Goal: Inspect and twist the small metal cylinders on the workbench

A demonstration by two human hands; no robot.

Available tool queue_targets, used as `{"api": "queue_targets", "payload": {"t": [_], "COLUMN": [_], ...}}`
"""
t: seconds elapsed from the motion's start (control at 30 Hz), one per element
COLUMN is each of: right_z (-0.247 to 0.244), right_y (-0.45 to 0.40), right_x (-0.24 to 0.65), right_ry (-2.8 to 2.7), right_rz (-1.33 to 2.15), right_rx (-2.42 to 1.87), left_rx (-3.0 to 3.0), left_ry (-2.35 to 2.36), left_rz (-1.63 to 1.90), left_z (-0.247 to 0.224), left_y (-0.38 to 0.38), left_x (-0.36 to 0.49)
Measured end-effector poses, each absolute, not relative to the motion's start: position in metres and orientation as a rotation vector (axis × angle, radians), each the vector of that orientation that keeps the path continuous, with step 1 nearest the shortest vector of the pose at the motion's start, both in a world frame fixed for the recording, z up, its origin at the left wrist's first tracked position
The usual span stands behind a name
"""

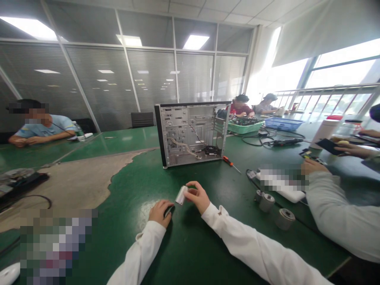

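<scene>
The right hand [198, 197] grips a silver cylinder [181, 195]; the left hand [159, 213] closes on something dark [168, 211], perhaps a tool. A green basket [245, 128] holds cables [245, 121] on the green workbench [190, 241].

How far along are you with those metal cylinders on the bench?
Apparently done: three grey metal cylinders stand apart on the green bench mat. In hand: the right hand holds a silver cylinder, with the left hand beside it on a small dark object. Apparently left: the open computer case, cables inside, with an orange-handled screwdriver lying nearby.
</scene>
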State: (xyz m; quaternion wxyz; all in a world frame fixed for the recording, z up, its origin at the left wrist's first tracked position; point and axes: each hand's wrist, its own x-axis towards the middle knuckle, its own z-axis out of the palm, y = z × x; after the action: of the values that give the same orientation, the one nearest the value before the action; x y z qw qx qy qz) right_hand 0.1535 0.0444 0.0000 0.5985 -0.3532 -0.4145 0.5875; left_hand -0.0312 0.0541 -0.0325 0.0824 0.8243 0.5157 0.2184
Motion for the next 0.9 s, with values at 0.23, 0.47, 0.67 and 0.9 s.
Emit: {"api": "queue_targets", "payload": {"t": [0.23, 0.47, 0.67, 0.9], "right_z": [0.0, 0.011, 0.02, 0.023], "right_y": [0.052, 0.042, 0.032, 0.024], "right_x": [0.153, 0.16, 0.167, 0.166], "right_ry": [-0.288, -0.545, -1.002, -1.138], "right_rz": [1.921, 2.1, 2.103, 2.16], "right_rx": [-0.702, -0.251, -0.098, -0.022], "left_rx": [2.463, 2.47, 2.487, 2.486], "left_ry": [1.513, 1.514, 1.468, 1.473], "left_rz": [0.671, 0.66, 0.578, 0.57], "left_z": [-0.031, -0.031, -0.027, -0.028], "left_y": [0.053, 0.054, 0.055, 0.056], "left_x": [-0.031, -0.031, -0.034, -0.034]}}
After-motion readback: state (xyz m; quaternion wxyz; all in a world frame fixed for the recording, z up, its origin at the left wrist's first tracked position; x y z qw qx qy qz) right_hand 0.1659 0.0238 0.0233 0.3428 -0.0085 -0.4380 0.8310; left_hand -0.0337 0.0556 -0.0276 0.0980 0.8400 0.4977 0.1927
